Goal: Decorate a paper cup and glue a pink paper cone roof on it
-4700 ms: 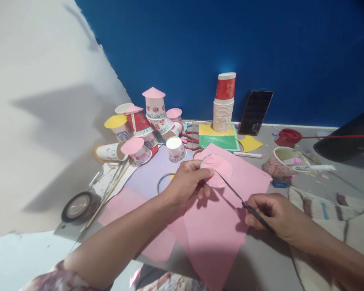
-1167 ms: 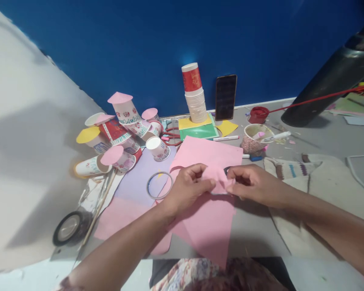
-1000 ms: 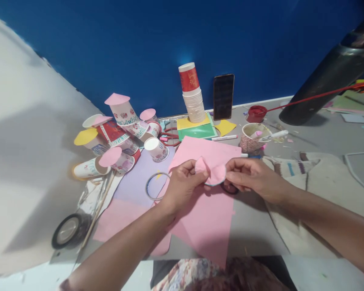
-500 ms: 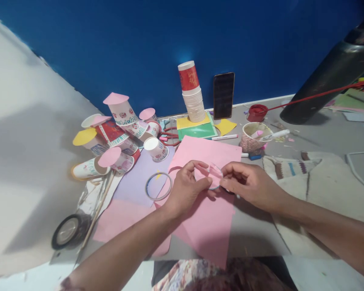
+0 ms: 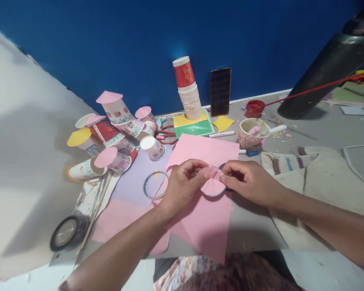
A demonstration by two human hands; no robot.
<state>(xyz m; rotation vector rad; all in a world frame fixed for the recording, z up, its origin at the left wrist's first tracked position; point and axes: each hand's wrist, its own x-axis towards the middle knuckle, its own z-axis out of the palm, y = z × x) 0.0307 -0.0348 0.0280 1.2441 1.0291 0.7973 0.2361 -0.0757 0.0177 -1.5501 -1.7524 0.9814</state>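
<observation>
Left hand (image 5: 182,184) and right hand (image 5: 250,182) pinch 1 pink circle (image 5: 213,188), cut out, creased, topping no cup; paper-topped cups (image 5: 117,112) stand beyond the left.

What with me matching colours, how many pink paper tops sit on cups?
4: the highest top; the left top, on a red cup; the rear top, to their right; and the front top, nearest the camera. Others may be hidden behind these.

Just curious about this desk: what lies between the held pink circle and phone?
The head view shows, from the pink circle toward the phone: a pink sheet, a white pen, a yellow scrap.
</observation>
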